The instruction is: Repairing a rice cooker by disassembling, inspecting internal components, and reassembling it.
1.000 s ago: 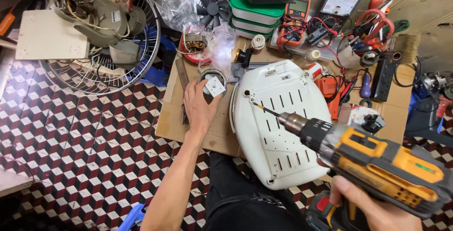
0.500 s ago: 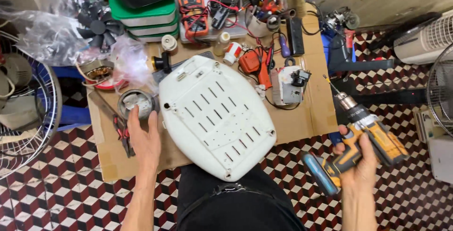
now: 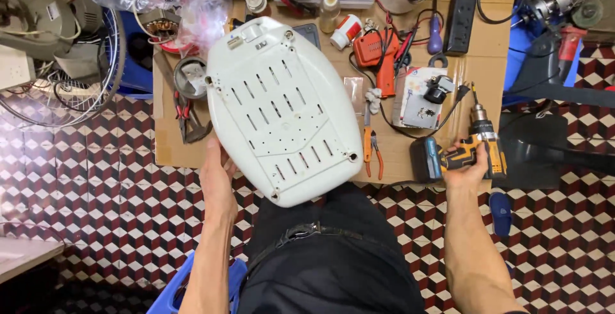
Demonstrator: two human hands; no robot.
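Observation:
A white oval plastic cover [image 3: 282, 109] with several slots lies face down on a brown cardboard sheet [image 3: 170, 144], its near end over my lap. My left hand [image 3: 218, 179] grips the cover's near left edge. My right hand [image 3: 464, 170] is closed around a yellow and black cordless drill [image 3: 471, 147], which rests at the cardboard's right edge with its bit pointing away from me.
Orange pliers [image 3: 371, 147] lie just right of the cover. A metal dish [image 3: 189, 77], a red tool [image 3: 378, 54], a power strip [image 3: 460, 9], bottles and meters crowd the far side. A wire fan guard [image 3: 70, 90] stands left. The floor is checkered tile.
My right hand carried the drill away from the cover and lowered it to the right edge. My left hand left the metal dish and took the cover's near left edge.

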